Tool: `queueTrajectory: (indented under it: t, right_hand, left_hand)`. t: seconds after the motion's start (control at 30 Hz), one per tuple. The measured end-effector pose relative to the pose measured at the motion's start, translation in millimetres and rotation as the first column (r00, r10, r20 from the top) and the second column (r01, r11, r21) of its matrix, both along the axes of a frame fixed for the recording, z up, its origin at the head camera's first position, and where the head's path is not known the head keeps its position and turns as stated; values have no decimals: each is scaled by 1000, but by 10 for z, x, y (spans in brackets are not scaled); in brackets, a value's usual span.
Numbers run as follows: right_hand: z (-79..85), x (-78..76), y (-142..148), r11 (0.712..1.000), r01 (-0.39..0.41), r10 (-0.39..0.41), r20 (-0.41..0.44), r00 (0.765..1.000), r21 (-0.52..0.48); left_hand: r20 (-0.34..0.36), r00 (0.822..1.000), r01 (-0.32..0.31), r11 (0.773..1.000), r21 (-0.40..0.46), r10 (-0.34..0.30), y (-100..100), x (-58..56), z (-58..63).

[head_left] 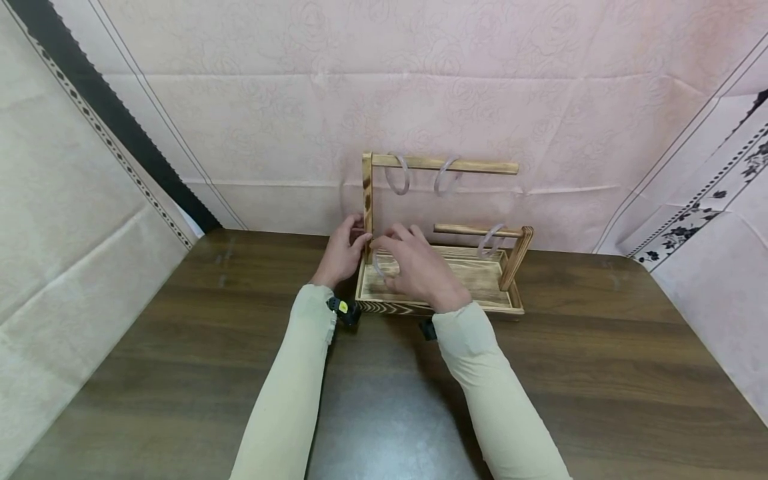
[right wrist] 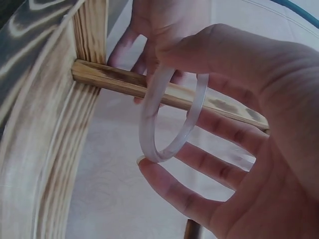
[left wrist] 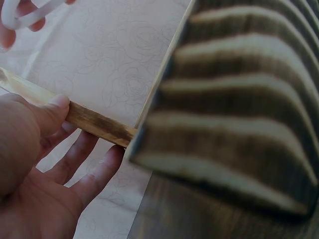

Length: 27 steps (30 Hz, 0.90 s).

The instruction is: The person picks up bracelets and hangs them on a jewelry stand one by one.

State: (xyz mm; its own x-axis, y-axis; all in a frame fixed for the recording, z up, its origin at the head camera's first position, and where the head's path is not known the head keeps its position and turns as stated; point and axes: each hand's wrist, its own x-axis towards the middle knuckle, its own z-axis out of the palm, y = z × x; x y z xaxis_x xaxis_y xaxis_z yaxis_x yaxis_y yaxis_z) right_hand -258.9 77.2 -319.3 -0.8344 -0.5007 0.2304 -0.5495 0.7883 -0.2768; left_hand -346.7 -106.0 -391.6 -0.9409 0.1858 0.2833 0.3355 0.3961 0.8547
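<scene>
My left hand (head_left: 341, 255) grips the wooden upright post (left wrist: 99, 122) at the left end of a small wooden display stand, thumb in front and fingers behind in the left wrist view. Over the stand's shallow tray (head_left: 471, 270), my right hand (head_left: 423, 272) holds a translucent whitish bangle (right wrist: 148, 124) between thumb and fingers. In the right wrist view the bangle overlaps the post, just in front of the left hand's fingers. Two similar bangles, one on the left (head_left: 399, 175) and one beside it (head_left: 443, 177), hang from the upper bar (head_left: 486, 166).
Another bangle (head_left: 489, 241) hangs on the lower bar (head_left: 459, 230), which juts leftward from a short right-hand post (head_left: 517, 260). The stand sits near the back of a dark wooden table (head_left: 180, 333). Pale patterned cloth (head_left: 270, 120) hangs behind and at both sides.
</scene>
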Motion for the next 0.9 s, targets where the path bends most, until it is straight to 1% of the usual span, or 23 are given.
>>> queueTrajectory:
  t: [0.27,0.5,0.77,0.9]
  right_hand:
    - [88,61,15,1000,12,-12,-38,999,10]
    - [161,83,68,999,7,-10,-97,995,-38]
    - [238,98,139,998,30,-36,-114,993,-51]
    - [278,114,177,996,44,-53,-130,990,-74]
  left_hand:
    - [-6,1000,-2,1000,5,2,-1,9,-9]
    - [-7,1000,-10,1000,-4,10,3,6,-3]
    - [-2,1000,-7,1000,-3,7,10,8,8]
    - [0,1000,-6,1000,1,6,12,7,5]
